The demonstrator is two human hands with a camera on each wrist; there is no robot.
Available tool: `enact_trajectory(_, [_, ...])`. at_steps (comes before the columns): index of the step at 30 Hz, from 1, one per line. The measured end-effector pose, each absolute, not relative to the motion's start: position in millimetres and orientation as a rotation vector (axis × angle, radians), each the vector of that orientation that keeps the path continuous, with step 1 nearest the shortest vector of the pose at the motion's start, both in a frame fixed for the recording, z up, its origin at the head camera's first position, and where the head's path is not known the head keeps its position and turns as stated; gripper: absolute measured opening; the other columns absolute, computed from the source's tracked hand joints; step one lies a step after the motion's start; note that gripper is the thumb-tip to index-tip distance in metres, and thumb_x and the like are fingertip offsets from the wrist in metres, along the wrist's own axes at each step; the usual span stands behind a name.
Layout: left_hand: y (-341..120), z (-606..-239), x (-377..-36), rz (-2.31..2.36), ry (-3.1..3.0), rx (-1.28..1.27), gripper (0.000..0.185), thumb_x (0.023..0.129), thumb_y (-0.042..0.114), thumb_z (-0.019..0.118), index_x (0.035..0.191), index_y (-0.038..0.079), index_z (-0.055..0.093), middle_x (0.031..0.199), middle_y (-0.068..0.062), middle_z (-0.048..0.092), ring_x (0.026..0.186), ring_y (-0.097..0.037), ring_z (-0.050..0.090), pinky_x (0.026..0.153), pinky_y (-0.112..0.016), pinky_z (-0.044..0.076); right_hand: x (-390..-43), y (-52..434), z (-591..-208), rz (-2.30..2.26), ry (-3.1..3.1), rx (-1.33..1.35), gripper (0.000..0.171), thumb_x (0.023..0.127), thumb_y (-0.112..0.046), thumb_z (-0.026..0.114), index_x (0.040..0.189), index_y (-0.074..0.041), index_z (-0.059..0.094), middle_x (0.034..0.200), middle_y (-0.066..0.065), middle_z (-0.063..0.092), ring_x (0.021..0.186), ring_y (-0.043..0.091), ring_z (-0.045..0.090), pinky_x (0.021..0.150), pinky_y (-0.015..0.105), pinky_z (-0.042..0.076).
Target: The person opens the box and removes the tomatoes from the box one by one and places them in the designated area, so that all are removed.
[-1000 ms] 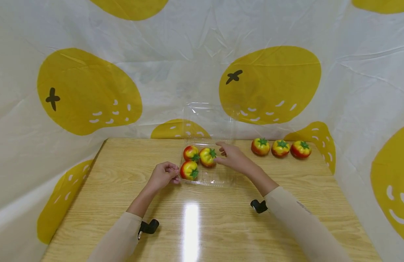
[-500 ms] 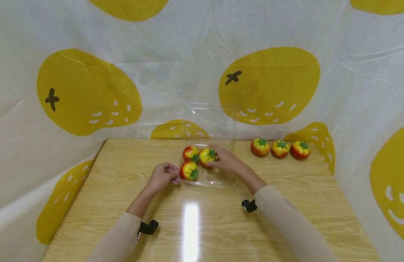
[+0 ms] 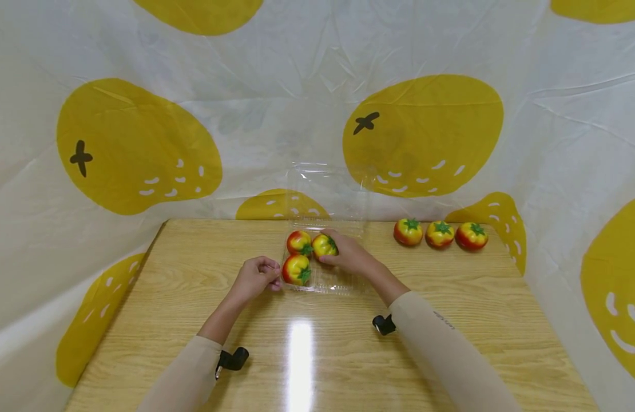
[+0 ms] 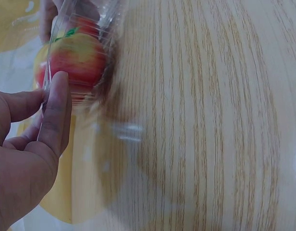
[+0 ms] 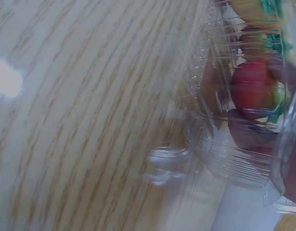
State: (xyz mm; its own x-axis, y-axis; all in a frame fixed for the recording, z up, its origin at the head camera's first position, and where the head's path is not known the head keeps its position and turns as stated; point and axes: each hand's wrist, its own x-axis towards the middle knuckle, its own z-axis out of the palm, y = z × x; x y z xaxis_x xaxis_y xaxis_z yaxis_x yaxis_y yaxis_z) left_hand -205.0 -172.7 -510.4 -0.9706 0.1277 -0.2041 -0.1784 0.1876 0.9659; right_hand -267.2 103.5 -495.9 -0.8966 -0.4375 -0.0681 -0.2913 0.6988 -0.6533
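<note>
A clear plastic clamshell box (image 3: 343, 284) stands on the table with its lid (image 3: 328, 191) raised at the back. Three red-and-yellow toy tomatoes with green leafy tops are inside. My left hand (image 3: 257, 278) pinches the box's left rim between thumb and fingers, beside the front tomato (image 3: 295, 269); the left wrist view shows that grip closely. Behind it lies another tomato (image 3: 298, 242). My right hand (image 3: 346, 253) reaches into the box and holds the right-hand tomato (image 3: 324, 246), thumb at the front and fingers behind. In the right wrist view this tomato (image 5: 251, 91) shows through the ribbed wall.
Three more tomatoes stand in a row at the table's back right: a left one (image 3: 408, 232), a middle one (image 3: 440, 235) and a right one (image 3: 471, 236). A white curtain (image 3: 276, 137) with yellow fruit prints hangs behind the wooden table (image 3: 194, 252).
My right hand has moved left and its fingers have come round the right-hand tomato, which has shifted slightly left towards the others. The left hand stays on the box's rim.
</note>
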Motion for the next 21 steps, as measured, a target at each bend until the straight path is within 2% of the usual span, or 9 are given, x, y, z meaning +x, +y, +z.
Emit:
enact_trajectory(11, [-173.5, -510.1, -204.1, 1.874, 2.216, -0.048, 0.013, 0.100, -0.004, 0.062, 0.110, -0.013, 0.062, 0.086, -0.014, 0.062, 0.070, -0.017, 0.071, 0.066, -0.030, 0.066, -266.7, 102.6, -496.3, -1.024, 2.675, -0.581, 0.071, 0.097, -0.030, 0.075, 0.157, -0.015, 0.040, 0.149, 0.016, 0.054, 0.135, 0.035, 0.054, 0.117, 0.053, 0.045])
enact_trajectory(21, [-172.5, -509.3, -204.9, 1.863, 2.227, -0.042, 0.012, 0.100, -0.003, 0.063, 0.109, -0.011, 0.062, 0.087, -0.014, 0.063, 0.070, -0.018, 0.071, 0.068, -0.034, 0.067, -266.8, 101.2, -492.5, -1.071, 2.666, -0.544, 0.068, 0.097, -0.029, 0.075, 0.154, -0.014, 0.042, 0.144, 0.015, 0.057, 0.130, 0.033, 0.056, 0.114, 0.053, 0.048])
